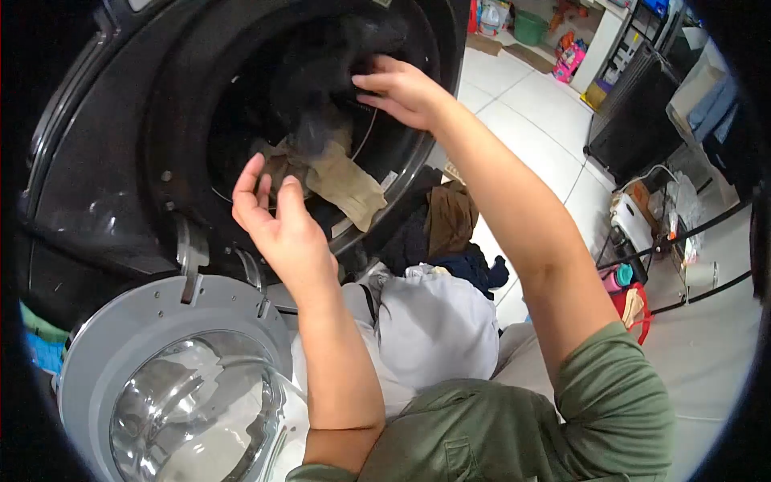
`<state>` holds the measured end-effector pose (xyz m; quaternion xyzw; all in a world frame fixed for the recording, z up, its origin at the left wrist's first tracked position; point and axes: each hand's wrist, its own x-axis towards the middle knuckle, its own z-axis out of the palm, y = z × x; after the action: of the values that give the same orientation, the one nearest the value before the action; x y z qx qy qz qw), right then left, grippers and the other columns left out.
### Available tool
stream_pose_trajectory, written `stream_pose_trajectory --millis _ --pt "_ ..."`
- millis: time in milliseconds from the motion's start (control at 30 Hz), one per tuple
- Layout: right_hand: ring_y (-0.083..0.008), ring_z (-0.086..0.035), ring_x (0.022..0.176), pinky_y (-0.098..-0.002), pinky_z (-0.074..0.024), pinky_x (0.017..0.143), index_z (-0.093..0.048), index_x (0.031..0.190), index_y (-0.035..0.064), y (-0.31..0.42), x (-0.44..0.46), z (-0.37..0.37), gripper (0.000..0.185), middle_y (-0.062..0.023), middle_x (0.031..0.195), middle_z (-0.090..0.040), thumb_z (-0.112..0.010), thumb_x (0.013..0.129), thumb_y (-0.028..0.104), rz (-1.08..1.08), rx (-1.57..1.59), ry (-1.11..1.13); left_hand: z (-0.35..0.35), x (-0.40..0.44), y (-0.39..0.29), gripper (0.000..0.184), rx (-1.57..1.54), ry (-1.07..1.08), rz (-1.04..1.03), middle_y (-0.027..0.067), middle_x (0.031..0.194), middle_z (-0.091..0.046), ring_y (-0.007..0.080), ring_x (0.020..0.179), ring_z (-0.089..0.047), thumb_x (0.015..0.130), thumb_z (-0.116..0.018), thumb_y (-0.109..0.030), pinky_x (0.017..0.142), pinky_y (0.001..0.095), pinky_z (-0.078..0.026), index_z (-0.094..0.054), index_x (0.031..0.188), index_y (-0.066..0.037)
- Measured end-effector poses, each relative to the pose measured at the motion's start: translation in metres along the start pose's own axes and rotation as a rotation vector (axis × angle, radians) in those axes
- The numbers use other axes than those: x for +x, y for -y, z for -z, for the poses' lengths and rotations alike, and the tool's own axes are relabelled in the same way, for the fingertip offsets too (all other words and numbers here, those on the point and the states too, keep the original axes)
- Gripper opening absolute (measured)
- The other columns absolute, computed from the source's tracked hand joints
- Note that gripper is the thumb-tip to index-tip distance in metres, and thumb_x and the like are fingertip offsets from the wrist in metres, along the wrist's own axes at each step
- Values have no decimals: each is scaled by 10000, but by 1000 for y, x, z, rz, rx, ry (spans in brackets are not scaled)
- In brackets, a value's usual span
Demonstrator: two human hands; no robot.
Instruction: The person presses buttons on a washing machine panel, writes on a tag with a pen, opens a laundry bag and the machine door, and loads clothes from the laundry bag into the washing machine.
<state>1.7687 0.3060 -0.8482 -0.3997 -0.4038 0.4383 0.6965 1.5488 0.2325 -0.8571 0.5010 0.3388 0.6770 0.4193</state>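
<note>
The dark drum opening (233,104) of a front-load washing machine (96,161) is before me. Khaki cloth (345,185) hangs over its lower rim, and a dark garment (309,88), smeared by motion, is inside above it. My left hand (277,225) is at the lower left of the opening, fingers spread and curved, just left of the khaki cloth. At the upper right of the opening is my right hand (401,92), its fingers apart beside the dark garment. Neither hand visibly grips anything. One fingertip of the right hand is lost against the dark interior.
The round glass door (201,402) stands swung open at lower left. Brown and dark clothes (450,217) lie in a pile below the opening, near my lap. White floor tiles (530,120), a green bucket (530,28) and a black suitcase-like case (634,112) are to the right.
</note>
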Motion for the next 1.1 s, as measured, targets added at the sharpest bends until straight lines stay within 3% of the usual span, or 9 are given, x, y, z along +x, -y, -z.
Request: stream_pose_trajectory --millis 133,200,267,333,500,800,900,1000,1100 --pt "-270 -662 939 -378 -525 824 -662 1110 21 -65 -55 89 377 -208 990 -672 -624 899 330 -459 -1093 520 -3 0 -2 264 -361 54 214 94 1157 -527 201 1027 -555 919 -539 -65 908 330 -456 -545 1180 -22" --pt "-369 -622 1038 -459 -488 903 -665 1102 5 -175 -110 180 626 -244 1109 -646 -629 805 555 -326 -1525 741 -5 -1 -2 232 -487 43 334 88 1087 -588 213 949 -592 932 -536 -121 866 338 -478 -563 1136 -12" --pt "-384 -576 1149 -436 -457 974 -507 1268 -78 -232 -207 214 829 -285 1213 -591 -704 758 545 -743 -1436 42 -6 -1 8 241 -575 79 408 89 1092 -595 221 960 -589 928 -549 -147 864 355 -491 -576 1132 -21" --pt "-406 -530 1205 -423 -421 1023 -282 1417 -90 -297 -291 247 1011 -311 1289 -530 -718 758 542 -670 -1228 -228 -15 -8 12 241 -546 75 458 89 1065 -596 220 924 -584 911 -557 -130 826 338 -488 -583 1125 -23" --pt "-397 -559 1151 -418 -440 993 -656 1159 20 -312 -323 237 549 -235 1173 -628 -664 802 436 -998 -1311 106 -22 -18 15 253 -559 154 536 92 1055 -594 213 899 -575 897 -565 -116 817 342 -486 -579 1128 -14" --pt "-390 -616 764 -410 -493 720 -683 970 3 44 -199 136 241 -218 815 -653 -661 852 212 -354 -1604 537 -30 -25 18 244 -558 304 444 103 1044 -619 179 900 -585 909 -582 -118 836 309 -482 -577 1132 -19" --pt "-306 -627 794 -360 -497 748 -653 943 1 111 -196 88 161 -164 837 -649 -659 853 134 36 -1225 429 -45 -39 22 449 -370 580 318 108 1222 -570 182 1035 -573 879 -686 -195 914 316 -465 -509 1264 -45" --pt "-201 -637 820 -343 -508 789 -631 993 -22 125 -193 75 191 -101 894 -687 -583 931 152 247 -696 148 -52 -61 41 1075 261 1057 -100 282 1497 -271 433 1454 -73 625 -879 -366 1165 506 -95 -283 1479 -98" --pt "-288 -606 1123 -396 -512 940 -504 1241 -11 151 -171 70 408 -244 1238 -586 -490 995 315 467 -186 53 -59 -79 60 853 439 1197 350 295 1341 -477 416 1305 -406 706 -800 -219 1072 441 -327 -363 1425 -84"
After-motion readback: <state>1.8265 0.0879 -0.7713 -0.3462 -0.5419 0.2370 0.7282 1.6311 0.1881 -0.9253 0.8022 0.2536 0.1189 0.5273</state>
